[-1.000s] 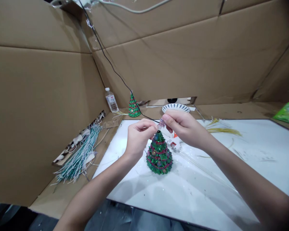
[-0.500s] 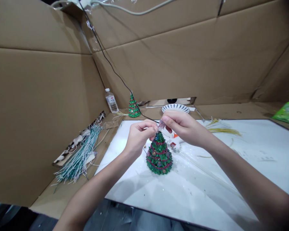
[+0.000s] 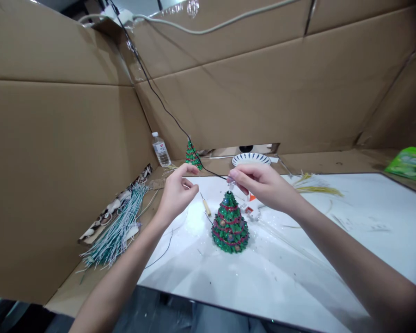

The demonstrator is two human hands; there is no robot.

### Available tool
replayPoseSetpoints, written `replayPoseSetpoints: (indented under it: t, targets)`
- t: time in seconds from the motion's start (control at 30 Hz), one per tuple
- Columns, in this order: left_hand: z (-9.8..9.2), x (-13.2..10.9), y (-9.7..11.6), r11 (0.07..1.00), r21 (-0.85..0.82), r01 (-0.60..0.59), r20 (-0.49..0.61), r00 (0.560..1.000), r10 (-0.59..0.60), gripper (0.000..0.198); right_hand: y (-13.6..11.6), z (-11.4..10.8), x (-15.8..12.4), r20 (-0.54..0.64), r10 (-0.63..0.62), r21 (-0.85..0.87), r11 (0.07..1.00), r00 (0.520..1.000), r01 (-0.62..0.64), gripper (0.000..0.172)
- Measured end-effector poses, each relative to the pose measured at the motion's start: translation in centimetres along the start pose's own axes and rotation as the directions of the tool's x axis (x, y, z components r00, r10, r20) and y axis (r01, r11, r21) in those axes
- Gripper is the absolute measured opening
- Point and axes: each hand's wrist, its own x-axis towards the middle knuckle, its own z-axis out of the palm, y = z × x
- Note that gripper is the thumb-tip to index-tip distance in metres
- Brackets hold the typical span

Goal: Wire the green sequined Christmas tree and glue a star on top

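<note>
A small green Christmas tree [image 3: 230, 226] with red garlands and little balls stands upright on the white board [image 3: 194, 282]. At its tip, my right hand [image 3: 260, 182] pinches a small clear, pinkish piece [image 3: 231, 185] between thumb and fingers. My left hand [image 3: 179, 189] is in the air to the left of the tree, its thumb and fingers apart with nothing between them. Just left of the tree lies a thin tool with a yellowish handle [image 3: 207, 208]. Behind my right hand is a white glue gun [image 3: 251, 210], partly hidden.
A bundle of teal and white wires [image 3: 119, 226] lies at the left. Farther back are a bottle [image 3: 162, 151], a second tree [image 3: 193, 155] and a striped plate [image 3: 251, 159]. Yellow strands [image 3: 319, 189] and a green packet [image 3: 409, 163] are on the right. A black cord [image 3: 166, 111] hangs down.
My left hand has let go near the treetop and moved left, its fingers opening. My right hand keeps its pinch at the tip. The view has shifted slightly.
</note>
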Motion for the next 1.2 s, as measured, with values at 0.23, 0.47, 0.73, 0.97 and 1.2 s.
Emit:
replayPoseSetpoints:
  t: [0.23, 0.47, 0.73, 0.97, 1.2]
  targets:
    - [0.9, 1.1, 3.9, 0.966, -0.250, -0.063, 0.271, 0.954, 0.132, 0.033, -0.4, 0.5, -0.3, -0.062, 0.088, 0.301, 0.951, 0.994, -0.065, 0.029]
    - [1.3, 2.6, 4.7, 0.954, -0.292, -0.071, 0.382, 0.906, 0.184, 0.029, 1.6, -1.8, -0.6, 0.002, 0.111, 0.142, 0.984, 0.994, -0.110, 0.016]
    - [-0.8, 4.9, 3.7, 0.972, -0.190, -0.141, 0.557, 0.800, 0.225, 0.017, 12.0, -4.1, -1.8, 0.408, 0.202, -0.730, 0.657, 0.890, 0.186, 0.067]
    - [-1.7, 6.1, 2.4, 0.949, -0.215, -0.231, 0.675, 0.667, 0.316, 0.028, 14.3, -2.8, -2.4, 0.435, 0.173, -0.773, 0.575, 0.884, 0.268, 0.049]
    - [-0.9, 7.5, 1.8, 0.939, -0.253, -0.231, 0.673, 0.655, 0.342, 0.023, 13.0, -5.0, -4.4, 0.211, -0.031, -0.765, 0.617, 0.977, 0.185, 0.039]
